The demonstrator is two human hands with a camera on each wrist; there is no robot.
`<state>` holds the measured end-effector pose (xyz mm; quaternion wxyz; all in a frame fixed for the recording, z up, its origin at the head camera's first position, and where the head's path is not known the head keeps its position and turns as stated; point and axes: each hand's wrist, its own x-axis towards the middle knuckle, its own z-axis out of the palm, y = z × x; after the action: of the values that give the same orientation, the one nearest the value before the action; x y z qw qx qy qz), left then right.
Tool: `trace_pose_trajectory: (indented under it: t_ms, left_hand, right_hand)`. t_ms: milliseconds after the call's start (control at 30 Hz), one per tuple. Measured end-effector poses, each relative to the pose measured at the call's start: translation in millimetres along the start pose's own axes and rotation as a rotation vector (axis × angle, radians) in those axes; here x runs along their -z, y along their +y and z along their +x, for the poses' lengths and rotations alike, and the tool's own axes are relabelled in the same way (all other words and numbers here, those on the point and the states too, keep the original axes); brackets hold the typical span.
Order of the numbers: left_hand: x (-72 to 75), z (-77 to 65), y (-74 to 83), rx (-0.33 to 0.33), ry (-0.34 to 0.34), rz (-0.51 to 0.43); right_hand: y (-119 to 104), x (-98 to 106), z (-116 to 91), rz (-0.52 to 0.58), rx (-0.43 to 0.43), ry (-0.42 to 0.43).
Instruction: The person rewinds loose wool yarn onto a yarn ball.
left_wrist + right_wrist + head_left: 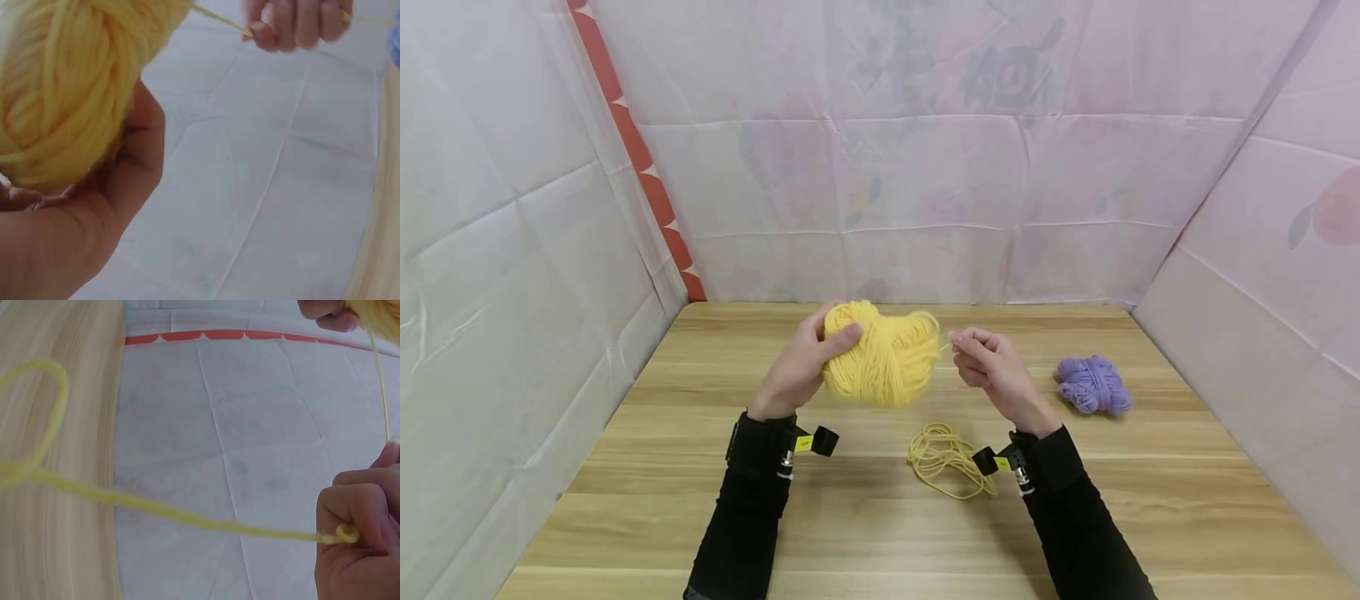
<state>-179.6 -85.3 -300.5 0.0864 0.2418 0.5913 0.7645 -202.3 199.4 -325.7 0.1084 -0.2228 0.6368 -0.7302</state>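
In the head view my left hand (pixel 801 367) grips a yellow ball of yarn (pixel 887 358) by its left end, thumb across the front, held above the table. My right hand (pixel 996 375), to the right of the ball, pinches a yellow yarn strand (pixel 222 22) that runs taut from the ball. The same strand passes through the curled right fingers (pixel 359 509), and a tail leaves them in the right wrist view. On the table below lies a loose heap of yellow yarn (pixel 943 458), partly behind the right wrist's camera.
A purple yarn skein (pixel 1093 385) lies on the wooden table (pixel 647 467) to the right of my right hand. Pale printed cloth walls (pixel 925 183) stand at the back and both sides, with a red strip (pixel 640 158) at the back left corner.
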Motion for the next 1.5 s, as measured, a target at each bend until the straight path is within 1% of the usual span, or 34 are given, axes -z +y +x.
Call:
trace_pose_trajectory:
  t_ms: [67,167,200,267,333,400,567,633,700,767,900,967,1033,1167,1267,1333,1400,1500]
  left_hand:
    - [1.7,-0.1,-0.3,-0.036,0.021,-0.085]
    - [3.2,0.3,-0.2,-0.087,0.032,-0.176]
    - [3.6,0.4,0.0,-0.098,0.030,-0.188]
    - [4.5,0.7,0.5,-0.106,0.029,-0.177]
    - [5.0,0.5,1.4,-0.087,0.020,-0.128]
    - [4.8,0.4,2.1,-0.043,0.014,-0.042]
    - [1.6,1.8,0.4,0.092,-0.010,0.189]
    - [0.4,2.4,-1.2,0.131,-0.030,0.244]
    - [-0.5,2.6,-2.9,0.156,-0.053,0.273]
    - [-1.0,2.4,-3.7,0.156,-0.076,0.277]
    - [-0.1,0.6,-2.9,0.119,-0.104,0.262]
    - [1.1,-0.8,-1.9,0.101,-0.117,0.279]
    - [2.5,-2.3,-1.0,0.095,-0.128,0.322]
    - [4.2,-3.2,-1.6,0.082,-0.147,0.431]
    - [4.1,-2.0,-3.6,0.082,-0.134,0.478]
    - [3.5,-0.9,-4.7,0.093,-0.111,0.493]
    - [3.0,-0.2,-5.6,0.106,-0.073,0.498]
    - [2.5,0.6,-6.2,0.094,-0.002,0.486]
  right_hand:
    - [1.5,2.1,0.7,-0.003,-0.003,0.022]
    - [2.6,4.9,1.4,-0.007,-0.018,0.037]
    - [2.3,5.5,1.4,-0.006,-0.023,0.043]
    - [1.0,6.9,1.1,-0.001,-0.027,0.056]
    - [-2.2,7.9,-0.4,0.018,-0.017,0.071]
    - [-7.0,8.5,-2.8,0.052,0.012,0.072]
    - [-19.9,7.3,-10.1,0.177,0.104,0.009]
    - [-23.3,5.9,-12.0,0.215,0.122,-0.012]
    - [-25.4,4.6,-12.7,0.231,0.132,-0.017]
    - [-26.1,4.3,-11.9,0.236,0.136,-0.007]
    - [-24.5,5.6,-9.1,0.246,0.137,0.019]
    - [-23.5,6.2,-8.0,0.260,0.129,0.023]
    - [-22.7,5.7,-7.7,0.271,0.119,0.015]
    - [-23.1,-0.8,-8.6,0.233,0.096,-0.018]
    - [-23.4,-9.5,-10.1,0.160,0.091,-0.038]
    - [-23.2,-16.1,-10.9,0.097,0.088,-0.049]
    - [-22.8,-22.8,-11.6,0.007,0.088,-0.061]
    - [-22.5,-32.1,-12.1,-0.128,0.070,-0.069]
